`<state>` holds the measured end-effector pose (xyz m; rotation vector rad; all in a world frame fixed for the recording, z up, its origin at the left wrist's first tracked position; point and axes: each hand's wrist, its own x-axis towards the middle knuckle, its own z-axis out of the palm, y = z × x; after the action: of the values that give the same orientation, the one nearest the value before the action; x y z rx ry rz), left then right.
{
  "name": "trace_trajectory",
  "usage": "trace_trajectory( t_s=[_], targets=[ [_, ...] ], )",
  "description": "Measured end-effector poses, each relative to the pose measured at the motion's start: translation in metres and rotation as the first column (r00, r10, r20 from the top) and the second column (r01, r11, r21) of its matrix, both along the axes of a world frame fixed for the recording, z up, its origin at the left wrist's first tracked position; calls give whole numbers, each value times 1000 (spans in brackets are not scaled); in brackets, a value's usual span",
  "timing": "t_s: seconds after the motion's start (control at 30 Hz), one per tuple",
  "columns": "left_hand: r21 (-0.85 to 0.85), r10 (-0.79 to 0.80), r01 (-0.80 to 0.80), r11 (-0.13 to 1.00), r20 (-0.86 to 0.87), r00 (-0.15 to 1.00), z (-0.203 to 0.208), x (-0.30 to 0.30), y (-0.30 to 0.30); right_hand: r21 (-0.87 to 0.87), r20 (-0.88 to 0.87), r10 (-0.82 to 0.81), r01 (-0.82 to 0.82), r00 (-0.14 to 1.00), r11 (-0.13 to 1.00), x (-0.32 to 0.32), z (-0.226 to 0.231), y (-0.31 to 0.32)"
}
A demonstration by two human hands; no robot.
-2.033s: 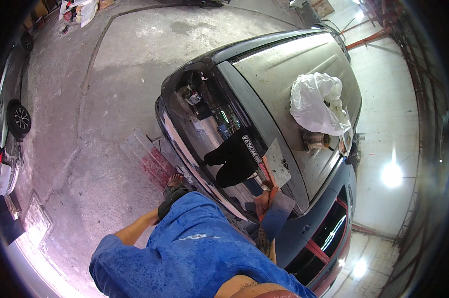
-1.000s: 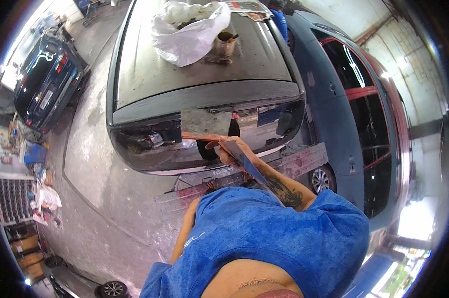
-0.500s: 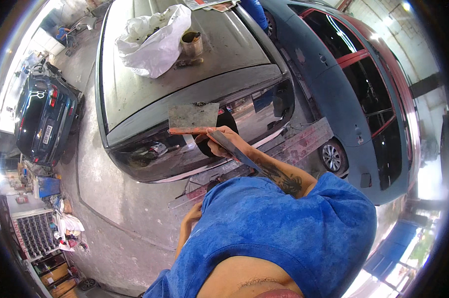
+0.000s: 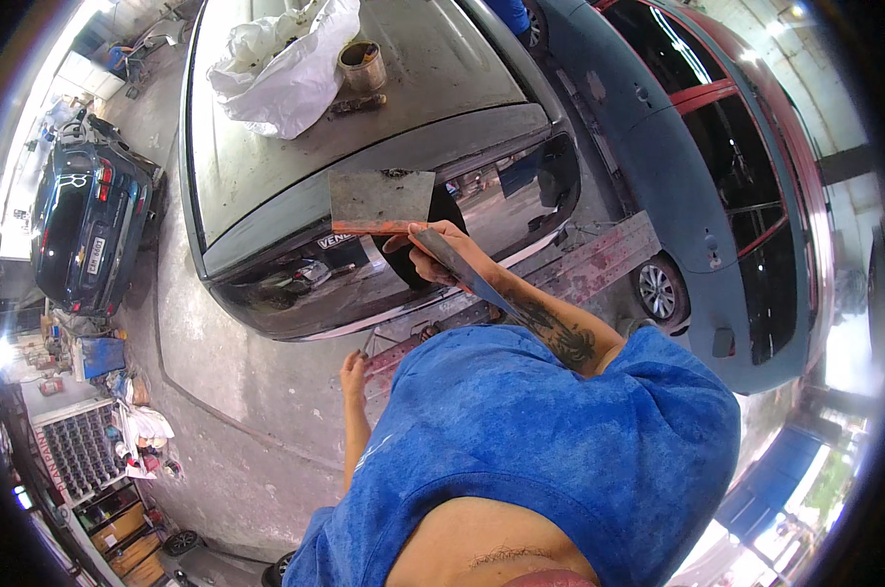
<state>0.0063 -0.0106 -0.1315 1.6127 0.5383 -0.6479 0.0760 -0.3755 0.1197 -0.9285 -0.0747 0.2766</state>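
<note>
My right hand [image 4: 434, 256] is closed around the orange edge of a flat grey plate [image 4: 382, 198], held out above the rear of a car. A dark smear lies along the plate's far edge. From the same hand a long grey strip [image 4: 450, 252] runs back along my forearm; whether it is joined to the plate I cannot tell. Lower and to the left, my left hand [image 4: 353, 377] hangs beside my body with its fingers closed. Something thin sticks up from it, too small to name.
On the car's roof [image 4: 452, 64] stand a white plastic bag [image 4: 291, 83], an open tin can [image 4: 362, 67] and a dark block [image 4: 358, 104]. A grey and red car [image 4: 658, 186] is close on the right, with a reddish ramp [image 4: 599, 247] between. A dark blue car [image 4: 95, 225] stands left.
My left hand has come out from beside my shirt, forward and left, with a thin thing showing in it. My right hand still holds the plate. The view has shifted slightly.
</note>
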Motion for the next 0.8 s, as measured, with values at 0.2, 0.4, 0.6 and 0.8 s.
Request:
trace_trajectory(
  t_s=[0.2, 0.4, 0.6, 0.8],
  targets=[
    [222, -419, 464, 857, -222, 880, -109, -47, -4, 1, -32, -25, 25, 999, 1000, -6, -7, -5],
    [-98, -373, 385, 918, 124, 920, -15, 10, -42, 0, -39, -39, 39, 998, 999, -6, -12, -8],
    [-581, -74, 314, 751, 398, 914, 154, 76, -123, -49, -45, -9, 6, 999, 999, -3, -12, 8],
    [-851, 265, 204, 485, 365, 893, 203, 88, -165, -207, -111, 59, -81, 992, 975, -2, -13, 26]
  ],
)
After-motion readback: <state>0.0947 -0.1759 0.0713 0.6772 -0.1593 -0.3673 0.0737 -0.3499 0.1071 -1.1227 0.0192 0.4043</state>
